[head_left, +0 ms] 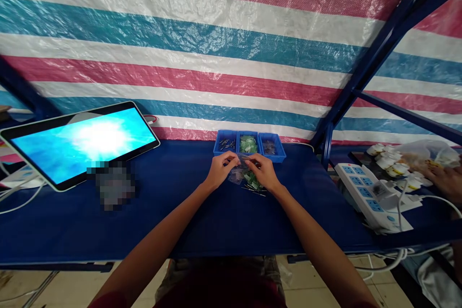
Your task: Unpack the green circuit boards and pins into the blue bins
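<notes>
My left hand (221, 171) is closed, thumb and fingers pinching the edge of a small clear plastic bag (242, 162). From the other side my right hand (265, 173) pinches at the same bag; whether a small part is also between its fingertips is too fine to tell. Below the hands, several clear bags (236, 176) lie on the blue table. A heap of green packets (253, 181) sits partly under my right hand, with thin dark pin-like pieces (257, 192) in front. Just behind stands a blue three-compartment bin (277, 159) holding dark pins, green packets and small bluish-grey pieces.
A lit tablet-like screen (83, 142) leans at the left, a blurred-out patch (115, 186) beside it. At the right are a white power strip (364, 195), white cables and white bottle-like items (388, 160). Another person's hand (445, 180) is at the far right. Blue frame bars (355, 84) rise nearby.
</notes>
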The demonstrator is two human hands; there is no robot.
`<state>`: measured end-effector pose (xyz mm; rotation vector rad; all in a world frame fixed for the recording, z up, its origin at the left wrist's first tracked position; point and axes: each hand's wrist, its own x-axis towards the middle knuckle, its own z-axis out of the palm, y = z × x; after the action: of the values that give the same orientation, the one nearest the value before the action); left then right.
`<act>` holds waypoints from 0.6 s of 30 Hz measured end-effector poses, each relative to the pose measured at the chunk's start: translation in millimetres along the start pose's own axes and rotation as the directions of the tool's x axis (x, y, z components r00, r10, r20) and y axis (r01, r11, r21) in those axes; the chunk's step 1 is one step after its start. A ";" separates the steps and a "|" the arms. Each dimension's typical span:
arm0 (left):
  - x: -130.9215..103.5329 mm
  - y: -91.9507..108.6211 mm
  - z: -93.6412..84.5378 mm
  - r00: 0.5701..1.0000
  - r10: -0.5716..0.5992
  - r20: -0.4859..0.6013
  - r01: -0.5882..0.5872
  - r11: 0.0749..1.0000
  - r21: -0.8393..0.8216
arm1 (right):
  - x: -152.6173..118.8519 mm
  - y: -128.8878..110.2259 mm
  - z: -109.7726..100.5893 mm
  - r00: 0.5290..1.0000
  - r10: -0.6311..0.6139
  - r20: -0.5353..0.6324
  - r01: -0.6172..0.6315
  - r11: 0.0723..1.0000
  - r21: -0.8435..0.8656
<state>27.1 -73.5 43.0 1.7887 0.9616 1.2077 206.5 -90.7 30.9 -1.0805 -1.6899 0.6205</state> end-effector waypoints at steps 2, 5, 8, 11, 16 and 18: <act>0.2 -1.6 0.4 1.000 -0.004 0.016 0.004 1.000 0.006 | 0.0 0.2 -0.1 1.000 0.006 0.003 -0.006 1.000 -0.001; 0.9 -6.1 1.6 1.000 0.009 0.027 -0.010 1.000 0.022 | 0.1 1.1 0.5 1.000 0.015 0.009 -0.015 1.000 0.001; 1.9 -11.0 2.8 1.000 0.000 0.017 0.000 1.000 0.000 | -0.1 0.5 0.9 1.000 0.026 0.011 -0.026 1.000 -0.004; 3.2 -12.5 2.8 0.999 -0.050 0.006 0.050 0.995 -0.084 | -0.9 -3.6 -0.6 1.000 0.020 -0.008 -0.020 1.000 0.016; 4.5 -5.8 1.4 0.993 -0.113 0.043 0.119 0.974 -0.191 | -2.2 -8.8 -4.2 0.998 -0.066 0.006 0.066 0.997 0.035; 4.7 -3.4 1.6 0.989 -0.130 0.068 0.143 0.964 -0.224 | -2.5 -7.4 -4.0 0.993 -0.114 0.004 0.114 0.993 -0.019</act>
<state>29.3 -68.2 41.3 1.5405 0.8635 1.1300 207.8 -96.7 37.1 -0.9894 -1.7503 0.5337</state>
